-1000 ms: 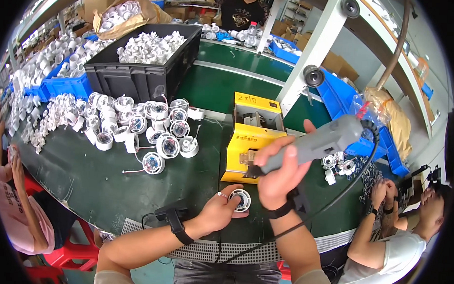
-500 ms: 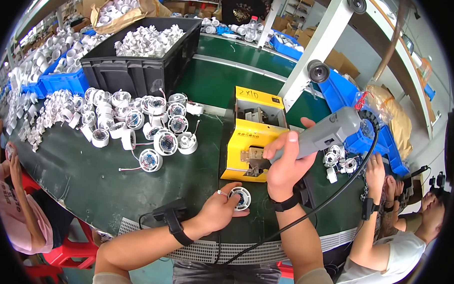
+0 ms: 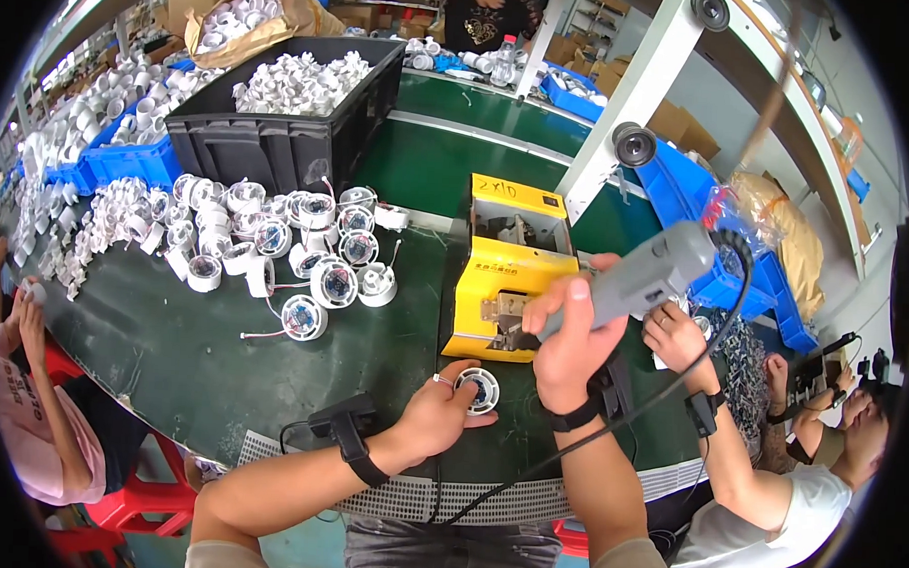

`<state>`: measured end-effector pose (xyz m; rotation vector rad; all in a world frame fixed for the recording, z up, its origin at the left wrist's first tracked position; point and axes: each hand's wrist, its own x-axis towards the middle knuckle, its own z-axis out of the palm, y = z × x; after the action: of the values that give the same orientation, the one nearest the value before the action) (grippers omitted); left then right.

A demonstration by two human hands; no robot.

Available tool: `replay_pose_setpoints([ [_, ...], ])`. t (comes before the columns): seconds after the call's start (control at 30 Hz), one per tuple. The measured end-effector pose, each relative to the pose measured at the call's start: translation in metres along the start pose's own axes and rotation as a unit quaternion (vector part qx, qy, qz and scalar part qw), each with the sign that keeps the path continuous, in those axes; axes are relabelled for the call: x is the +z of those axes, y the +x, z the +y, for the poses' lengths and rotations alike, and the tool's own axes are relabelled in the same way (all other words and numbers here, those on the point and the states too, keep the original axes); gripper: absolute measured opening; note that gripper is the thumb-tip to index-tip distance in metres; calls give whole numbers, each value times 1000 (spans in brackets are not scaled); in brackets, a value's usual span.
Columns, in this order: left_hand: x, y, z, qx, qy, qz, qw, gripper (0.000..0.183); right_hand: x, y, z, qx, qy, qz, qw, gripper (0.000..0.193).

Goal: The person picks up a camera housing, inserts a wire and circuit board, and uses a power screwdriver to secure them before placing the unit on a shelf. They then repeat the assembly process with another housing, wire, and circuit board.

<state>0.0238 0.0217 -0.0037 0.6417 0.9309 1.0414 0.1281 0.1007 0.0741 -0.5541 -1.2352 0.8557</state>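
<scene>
My left hand (image 3: 432, 415) holds a round white plastic housing (image 3: 487, 379) on the green bench, its open face with a dark blue circuit board turned up. In my right hand (image 3: 575, 350) is a grey electric screwdriver (image 3: 647, 274), tilted so its rear end points up and right. Its front end lies at the metal outlet of a yellow screw feeder (image 3: 498, 278); the bit is hidden by my fingers and the feeder. Left of the feeder sits a cluster of similar white housings (image 3: 333, 283), several with wires.
A black bin (image 3: 241, 141) of small white parts stands back left, beside a blue crate (image 3: 133, 163) and heaped white fittings. The screwdriver's black cable (image 3: 638, 419) crosses over my right forearm. Close on the right, a co-worker's hand (image 3: 675, 337) reaches over the bench. A white post (image 3: 621, 100) rises behind the feeder.
The screwdriver's rear end has dipped slightly and moved left. My left hand keeps the housing in nearly the same place. The co-worker's hand on the right has moved left toward my right hand.
</scene>
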Motion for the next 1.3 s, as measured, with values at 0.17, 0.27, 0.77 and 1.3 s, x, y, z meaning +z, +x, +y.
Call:
replay_pose_setpoints([
  [0.17, 2, 0, -5, 37, -15, 16, 999, 36, -5, -29, -16, 33, 49, -11, 998, 38],
  [0.27, 0, 2, -8, 39, -10, 8, 999, 36, -7, -40, -13, 39, 33, -48, 998, 40],
  [0.77, 2, -1, -6, 39, -6, 9, 999, 36, -7, -46, -8, 73, 38, -46, 996, 43],
  [1.3, -2, 1, -11, 54, 17, 5, 998, 35, -7, -47, -9, 80, 55, -49, 994, 40],
])
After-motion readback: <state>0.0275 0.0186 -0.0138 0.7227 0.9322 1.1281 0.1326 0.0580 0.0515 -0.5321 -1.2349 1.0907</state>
